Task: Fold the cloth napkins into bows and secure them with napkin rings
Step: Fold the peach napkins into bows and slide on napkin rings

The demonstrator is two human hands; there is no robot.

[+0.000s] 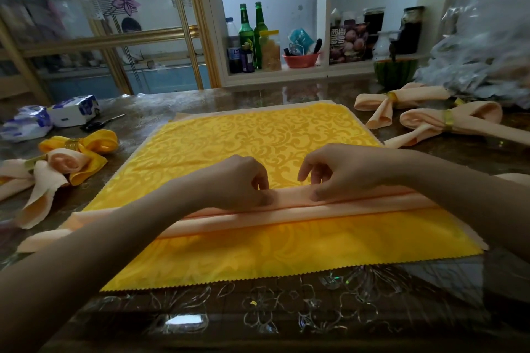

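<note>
A peach napkin (pixel 286 213) lies folded into a long narrow strip across a flat yellow patterned cloth (pixel 229 137) on the table. My left hand (pixel 243 178) and my right hand (pixel 338 172) sit side by side on the strip's far edge, fingers curled, pinching its top fold. Two finished peach bows with gold rings (pixel 447 119) (pixel 401 100) lie at the right. At the left lie a yellow bow (pixel 86 146) and a peach bow (pixel 43 175), each ringed.
Scissors (pixel 100 122) and wrapped tissue packs (pixel 73 110) lie at the far left. A pile of crinkled plastic bags (pixel 487 60) and a watermelon half (pixel 395 71) stand at the far right. Bottles and jars fill the shelf (pixel 286 69) behind the table.
</note>
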